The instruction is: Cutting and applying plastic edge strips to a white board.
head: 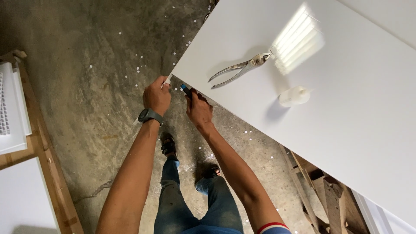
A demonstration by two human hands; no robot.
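White trimmings littered the floor (108,108); work remained at the panel (329,99) corner, left hand (157,96) pinching a strip (167,80), right hand (198,108) gripping a knife (186,90). Pliers (240,69) lay unused.

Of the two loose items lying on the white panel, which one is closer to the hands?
The metal pliers: they lie nearer the panel's edge, where the left hand and right hand are, while the small white bottle lies farther in.

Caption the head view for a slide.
Left hand pinches white edge strip, right hand holds blue-tipped tool at white panel edge.
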